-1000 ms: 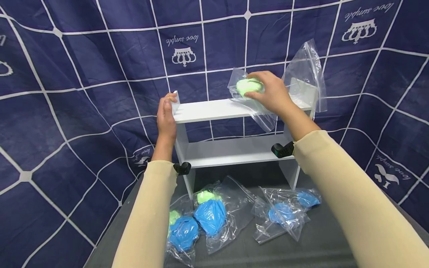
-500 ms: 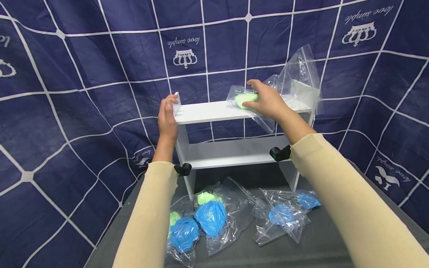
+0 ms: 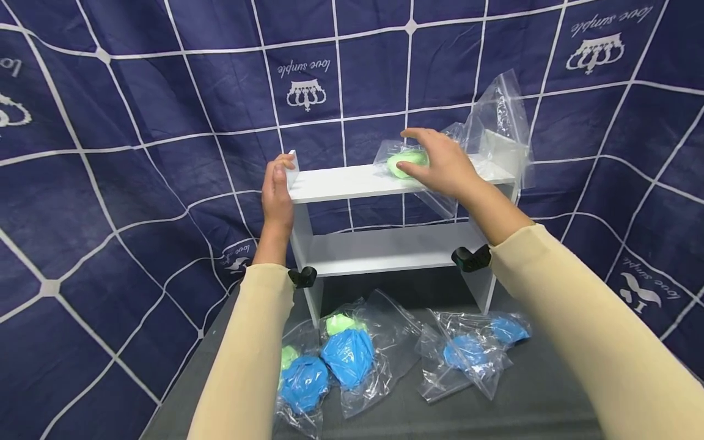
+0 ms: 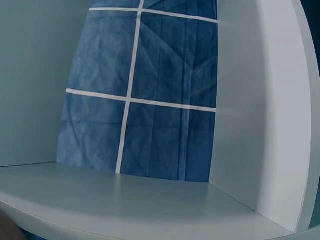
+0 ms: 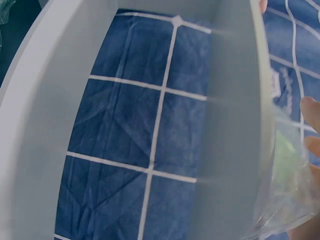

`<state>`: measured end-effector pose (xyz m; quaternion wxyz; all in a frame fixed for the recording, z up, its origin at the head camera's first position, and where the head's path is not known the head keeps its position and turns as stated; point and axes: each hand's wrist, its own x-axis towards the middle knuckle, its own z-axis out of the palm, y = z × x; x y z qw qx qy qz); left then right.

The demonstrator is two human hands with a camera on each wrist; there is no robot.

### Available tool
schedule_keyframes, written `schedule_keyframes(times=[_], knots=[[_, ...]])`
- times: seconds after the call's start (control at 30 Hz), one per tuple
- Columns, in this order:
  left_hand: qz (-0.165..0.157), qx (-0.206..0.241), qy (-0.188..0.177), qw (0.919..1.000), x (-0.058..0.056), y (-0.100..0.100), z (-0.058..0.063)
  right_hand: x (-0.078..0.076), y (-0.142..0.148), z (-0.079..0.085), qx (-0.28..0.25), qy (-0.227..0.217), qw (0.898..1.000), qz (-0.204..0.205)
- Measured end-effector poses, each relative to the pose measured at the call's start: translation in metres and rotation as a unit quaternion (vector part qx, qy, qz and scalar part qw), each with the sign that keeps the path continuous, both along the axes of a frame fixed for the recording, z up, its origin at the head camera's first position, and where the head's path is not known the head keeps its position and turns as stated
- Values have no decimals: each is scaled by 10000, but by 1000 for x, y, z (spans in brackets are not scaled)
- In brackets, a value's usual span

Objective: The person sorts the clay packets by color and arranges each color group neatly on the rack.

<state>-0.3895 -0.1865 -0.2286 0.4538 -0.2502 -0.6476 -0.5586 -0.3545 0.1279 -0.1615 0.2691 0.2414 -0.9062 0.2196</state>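
Note:
My left hand point(image 3: 278, 198) grips the left end panel point(image 3: 292, 168) of a white two-tier shelf point(image 3: 335, 181), fingers over its edge and thumb in front. Over the right part of the top board, my right hand point(image 3: 442, 162) has its fingers and thumb spread apart. A light green lump point(image 3: 406, 165) in a clear zip bag point(image 3: 385, 151) rests on the board, and the thumb overlaps it in the head view. In the right wrist view, the bagged green lump point(image 5: 285, 155) lies beside the fingertips point(image 5: 312, 145).
Another clear zip bag point(image 3: 503, 107) stands up at the top board's right end. Below, on the dark tabletop point(image 3: 385, 421), lie bags with blue lumps point(image 3: 348, 357) and green lumps point(image 3: 340, 324). More bagged blue lumps point(image 3: 466, 352) lie to the right. A blue checked cloth point(image 3: 165, 91) hangs behind.
My right hand has lowered the bagged green lump onto the top board, and its fingers have spread off it. The left hand has stayed on the end panel.

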Motion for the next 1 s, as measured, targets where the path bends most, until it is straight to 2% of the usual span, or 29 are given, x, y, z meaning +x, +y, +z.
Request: schedule_keyframes(times=[0.17, 0.27, 0.4, 0.53, 0.7, 0.8, 0.87, 1.0], knots=[[-57, -1, 55, 10000, -1, 1, -2, 23, 2, -2, -186, 649, 9973, 295], [-62, 19, 27, 10000, -2, 1, -3, 40, 7, 0, -449, 1272, 9891, 590], [-106, 54, 46, 9999, -1, 1, -2, 60, 21, 7, -873, 2259, 9663, 870], [-65, 72, 69, 9999, 1, 0, 0, 77, 36, 16, -1562, 2881, 9426, 644], [-78, 154, -7, 9999, 3, -2, 0, 95, 52, 24, -2672, 2915, 9184, 105], [-157, 190, -45, 9997, 3, -1, -1, 99, 64, 25, -3174, 2859, 9042, -13], [-207, 220, -68, 9995, 2, 0, -1, 97, 73, 24, -3560, 2710, 8943, -21], [-198, 222, -74, 9995, 5, 3, 1, 81, 99, 20, -4384, 2144, 8728, -17]])
